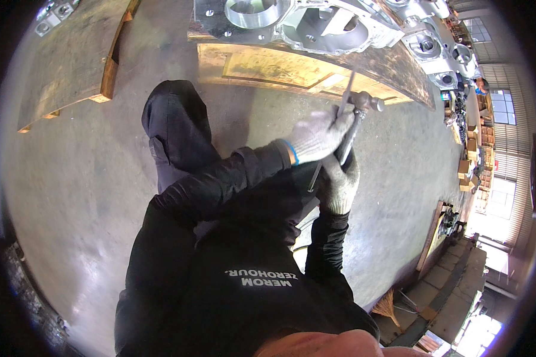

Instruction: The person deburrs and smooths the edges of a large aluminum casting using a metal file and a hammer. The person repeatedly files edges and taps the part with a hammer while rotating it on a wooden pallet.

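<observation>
Both of my hands wear pale knit work gloves. My left hand, blue-banded at the cuff, is closed around a long thin metal rod that slants up past its fingers. My right hand grips the lower part of a hammer with a light, worn handle. The rounded metal hammer head sits right beside my left fingertips, and whether they touch it I cannot tell. Rod and handle lie side by side, nearly parallel. Just beyond them is the edge of a wooden pallet.
A large machined metal casting rests on the wooden pallet ahead. Another wooden pallet lies at far left. More metal castings stand at upper right. Cardboard boxes and a straw broom are along the right side.
</observation>
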`<state>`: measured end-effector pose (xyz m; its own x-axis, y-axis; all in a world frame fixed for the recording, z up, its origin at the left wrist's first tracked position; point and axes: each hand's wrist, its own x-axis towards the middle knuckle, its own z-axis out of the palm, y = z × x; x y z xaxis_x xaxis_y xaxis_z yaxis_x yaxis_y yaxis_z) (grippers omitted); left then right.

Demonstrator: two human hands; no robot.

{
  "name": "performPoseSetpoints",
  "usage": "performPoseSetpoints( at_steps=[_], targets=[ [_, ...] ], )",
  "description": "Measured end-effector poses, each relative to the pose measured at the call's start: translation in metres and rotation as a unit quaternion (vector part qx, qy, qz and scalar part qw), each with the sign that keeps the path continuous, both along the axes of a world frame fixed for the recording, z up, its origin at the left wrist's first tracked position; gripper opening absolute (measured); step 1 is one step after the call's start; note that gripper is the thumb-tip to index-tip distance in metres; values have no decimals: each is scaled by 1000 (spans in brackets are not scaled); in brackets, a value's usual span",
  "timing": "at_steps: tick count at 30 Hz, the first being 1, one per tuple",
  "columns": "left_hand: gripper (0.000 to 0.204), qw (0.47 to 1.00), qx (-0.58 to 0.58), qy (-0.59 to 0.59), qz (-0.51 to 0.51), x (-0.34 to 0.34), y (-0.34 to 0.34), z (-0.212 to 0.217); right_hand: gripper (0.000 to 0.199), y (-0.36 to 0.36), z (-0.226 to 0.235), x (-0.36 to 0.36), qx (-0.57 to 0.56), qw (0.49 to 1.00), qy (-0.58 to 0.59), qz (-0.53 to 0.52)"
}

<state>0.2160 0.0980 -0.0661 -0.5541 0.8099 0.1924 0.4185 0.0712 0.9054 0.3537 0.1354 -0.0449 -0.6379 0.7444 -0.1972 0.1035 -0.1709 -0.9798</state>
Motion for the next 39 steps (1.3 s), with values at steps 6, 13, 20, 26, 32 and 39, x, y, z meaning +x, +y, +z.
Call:
performPoseSetpoints(
  at_steps=[6, 13, 20, 26, 32, 39],
  targets=[
    [42, 995, 92, 32, -9, -67, 19, -7, 44, -8, 0, -10, 103, 994, -23, -37],
    [20, 983, 119, 137, -24, -117, 22, 14, 37, -6, -17, 13, 246, 964, 57, -85],
    [35, 865, 142, -473, -89, -126, 19, 40, 29, 7, -41, 39, 386, 918, -21, -90],
    [34, 707, 208, -632, -240, -143, 30, 40, 42, -7, -30, 37, 436, 895, -85, -41],
    [30, 735, 234, -592, -234, -149, 45, 41, 53, -17, -1, 6, 486, 869, -1, 98],
    [37, 762, 171, -580, -233, -152, 32, 50, 50, -41, 59, -37, 682, 649, 169, 290]
  ],
)
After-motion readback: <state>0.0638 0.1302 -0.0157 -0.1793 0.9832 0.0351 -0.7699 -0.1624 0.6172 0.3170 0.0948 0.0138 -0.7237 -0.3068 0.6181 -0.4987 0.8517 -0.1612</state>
